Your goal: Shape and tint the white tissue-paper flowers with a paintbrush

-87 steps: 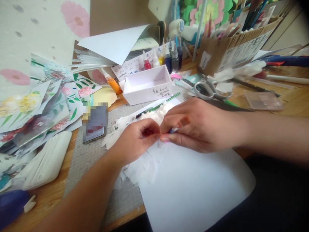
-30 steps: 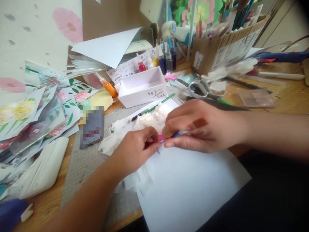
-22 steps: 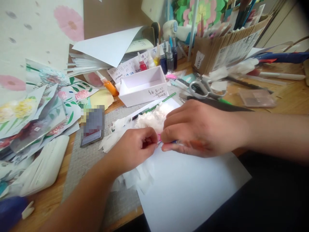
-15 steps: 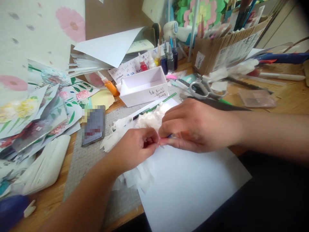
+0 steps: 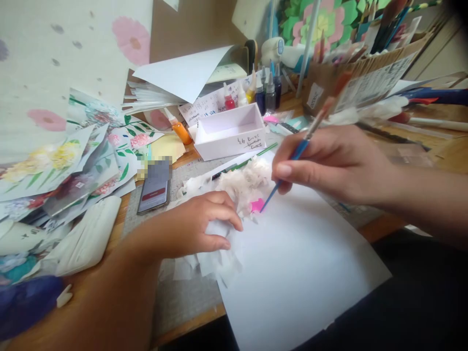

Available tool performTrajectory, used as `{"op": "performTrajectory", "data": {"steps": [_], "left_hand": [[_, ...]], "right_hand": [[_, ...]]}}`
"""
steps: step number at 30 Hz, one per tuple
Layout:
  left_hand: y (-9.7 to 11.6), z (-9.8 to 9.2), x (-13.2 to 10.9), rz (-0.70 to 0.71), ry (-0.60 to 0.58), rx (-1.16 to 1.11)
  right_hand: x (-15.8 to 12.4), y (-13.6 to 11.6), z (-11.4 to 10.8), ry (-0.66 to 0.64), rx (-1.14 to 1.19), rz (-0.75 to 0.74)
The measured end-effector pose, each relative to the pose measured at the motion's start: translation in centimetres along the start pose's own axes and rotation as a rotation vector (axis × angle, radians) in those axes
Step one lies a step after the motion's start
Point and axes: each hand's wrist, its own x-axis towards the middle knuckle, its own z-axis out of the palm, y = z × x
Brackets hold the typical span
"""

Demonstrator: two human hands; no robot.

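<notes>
My right hand (image 5: 321,163) grips a slim blue-handled paintbrush (image 5: 300,149), bristles up and tilted to the right. Its thin handle end reaches down to a small bright pink piece (image 5: 257,205) beside the white pile; whether it touches I cannot tell. My left hand (image 5: 206,222) is open, thumb and fingers apart, over white tissue-like scraps (image 5: 219,261) and the edge of a white paper sheet (image 5: 300,273). Behind the pink piece spreads a crumpled heap of off-white petal-like pieces (image 5: 256,173).
A white box (image 5: 230,146) stands at the back, with several dropper bottles (image 5: 270,90) behind it. A phone (image 5: 155,187) lies on the grey cutting mat (image 5: 183,307). Flower pictures (image 5: 91,165) cover the left, and a cardboard box (image 5: 380,83) of brushes is back right.
My hands, together before, have come apart. The right one has risen to the right with the paintbrush now upright in view; the left has opened. The pink piece is now uncovered.
</notes>
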Motion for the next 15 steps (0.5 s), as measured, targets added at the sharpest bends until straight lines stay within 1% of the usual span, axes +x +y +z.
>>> {"op": "performTrajectory", "data": {"steps": [4,8,10,13,15], "left_hand": [[0.3,0.4,0.5,0.014,0.008,0.001],[0.5,0.2,0.3,0.060,0.077,-0.029],[0.6,0.2,0.2,0.068,0.107,-0.094],[1.1,0.7,0.5,0.006,0.178,-0.215],[1.6,1.4,0.9,-0.042,0.235,-0.246]], "right_hand": [[-0.4,0.4,-0.4,-0.041,0.004,0.023],[-0.6,1.1,-0.4,-0.088,-0.019,0.025],[-0.6,1.3,-0.3,-0.120,-0.033,0.011],[-0.5,1.4,0.0,-0.193,-0.036,0.000],[-0.4,1.4,0.2,-0.224,-0.029,-0.001]]}}
